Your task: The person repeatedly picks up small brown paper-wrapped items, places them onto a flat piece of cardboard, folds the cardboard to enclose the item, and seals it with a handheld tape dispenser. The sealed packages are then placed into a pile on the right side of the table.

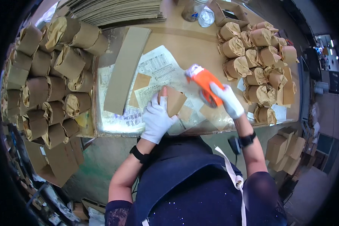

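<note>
My left hand (pixel 156 115), in a white glove with one bare fingertip showing, grips a small brown cardboard block or roll (pixel 176 102) over the middle of the table. My right hand (pixel 228 101), also gloved, holds an orange tape dispenser (pixel 206 84) by its handle. The dispenser's front end points up and left, apart from the cardboard piece. Under my hands lie printed paper sheets (pixel 158 62) and small brown paper squares (pixel 142 80). A long corrugated cardboard stack (pixel 126 71) slants across the table left of the sheets.
Paper-stuffed cardboard rolls are piled at the left (pixel 69 62) and at the right (pixel 235 67). Flat cardboard sheets (pixel 116 11) are stacked at the far left. A jar (pixel 192 10) and an open box (pixel 229 15) stand at the back. Cartons (pixel 284 148) sit below the table's right side.
</note>
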`<state>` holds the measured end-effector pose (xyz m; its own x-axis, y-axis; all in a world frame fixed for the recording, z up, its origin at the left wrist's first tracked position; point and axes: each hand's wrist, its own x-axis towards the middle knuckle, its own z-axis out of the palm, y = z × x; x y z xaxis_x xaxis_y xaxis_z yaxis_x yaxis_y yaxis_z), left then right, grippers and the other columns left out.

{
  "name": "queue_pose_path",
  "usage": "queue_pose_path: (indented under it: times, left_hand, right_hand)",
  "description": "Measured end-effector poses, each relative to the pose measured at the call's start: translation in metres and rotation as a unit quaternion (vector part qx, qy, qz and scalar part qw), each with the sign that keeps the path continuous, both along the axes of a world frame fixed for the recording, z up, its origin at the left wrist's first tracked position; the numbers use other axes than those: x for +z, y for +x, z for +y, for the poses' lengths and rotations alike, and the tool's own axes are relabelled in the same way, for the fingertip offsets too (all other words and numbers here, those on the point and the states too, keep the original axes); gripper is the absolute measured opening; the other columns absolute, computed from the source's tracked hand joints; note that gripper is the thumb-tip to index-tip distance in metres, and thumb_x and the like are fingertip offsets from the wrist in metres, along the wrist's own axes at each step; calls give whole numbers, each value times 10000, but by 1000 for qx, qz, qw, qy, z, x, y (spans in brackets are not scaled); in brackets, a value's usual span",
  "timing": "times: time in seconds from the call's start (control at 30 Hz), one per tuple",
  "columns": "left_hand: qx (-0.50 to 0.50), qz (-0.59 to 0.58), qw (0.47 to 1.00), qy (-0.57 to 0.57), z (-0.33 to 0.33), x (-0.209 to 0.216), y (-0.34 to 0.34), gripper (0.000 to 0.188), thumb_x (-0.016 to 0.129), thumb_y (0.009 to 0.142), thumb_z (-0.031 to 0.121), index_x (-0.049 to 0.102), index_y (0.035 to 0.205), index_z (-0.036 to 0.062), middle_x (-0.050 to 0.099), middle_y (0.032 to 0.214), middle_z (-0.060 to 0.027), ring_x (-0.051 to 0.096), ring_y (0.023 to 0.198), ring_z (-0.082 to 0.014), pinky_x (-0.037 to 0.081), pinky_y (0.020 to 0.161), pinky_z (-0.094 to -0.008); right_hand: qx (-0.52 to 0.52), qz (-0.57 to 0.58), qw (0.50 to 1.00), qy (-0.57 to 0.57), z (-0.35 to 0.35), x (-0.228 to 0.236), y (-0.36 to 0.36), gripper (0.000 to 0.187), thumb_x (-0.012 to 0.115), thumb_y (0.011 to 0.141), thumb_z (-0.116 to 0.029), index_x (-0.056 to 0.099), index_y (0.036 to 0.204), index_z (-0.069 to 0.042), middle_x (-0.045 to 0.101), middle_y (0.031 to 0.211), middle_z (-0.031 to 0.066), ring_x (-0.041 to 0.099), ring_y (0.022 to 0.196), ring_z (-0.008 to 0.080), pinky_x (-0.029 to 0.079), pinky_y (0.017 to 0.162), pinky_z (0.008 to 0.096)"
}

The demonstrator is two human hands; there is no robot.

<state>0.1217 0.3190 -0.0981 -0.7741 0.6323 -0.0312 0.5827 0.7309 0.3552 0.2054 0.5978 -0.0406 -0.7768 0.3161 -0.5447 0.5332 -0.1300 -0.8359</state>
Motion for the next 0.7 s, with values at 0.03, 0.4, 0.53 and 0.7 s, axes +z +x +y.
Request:
queue_pose_path:
  times: [0.03, 0.4, 0.53, 0.7]
  left_hand:
    - [2, -30, 999, 13, -3, -3, -5, 1219, 892, 648, 494, 322, 1650, 97, 472, 1488, -220, 638, 1153, -404, 553, 963, -515]
    - [-44, -106, 991, 66, -30, -6, -63, 1097, 880, 705, 471, 364, 1646, 245, 549, 1515, -213, 687, 1161, -434, 579, 971, -500]
    - [-57, -201, 973, 97, -20, 8, -75, 1098, 873, 722, 471, 339, 1656, 251, 582, 1470, -209, 699, 1120, -428, 582, 960, -484]
    - [-15, -166, 978, 123, 3, -8, -72, 921, 911, 705, 401, 484, 1478, 137, 605, 1376, -225, 658, 1194, -431, 568, 975, -504]
  right_hand:
    - [28, -2, 1000, -10, -8, 9, 17, 582, 791, 914, -560, 776, 1088, -5, 750, 899, 30, 659, 767, 80, 534, 687, 251]
    - [119, -140, 982, 48, -61, -23, 22, 659, 791, 876, -617, 785, 928, 40, 706, 768, 29, 612, 717, 91, 519, 679, 299]
    - [120, -163, 963, 178, -73, -38, 44, 756, 692, 872, -710, 779, 917, 39, 739, 746, 172, 721, 715, 283, 558, 717, 403]
    - [161, -213, 931, 248, -97, -39, 11, 763, 665, 866, -740, 781, 847, 13, 712, 730, 243, 736, 757, 391, 560, 736, 459]
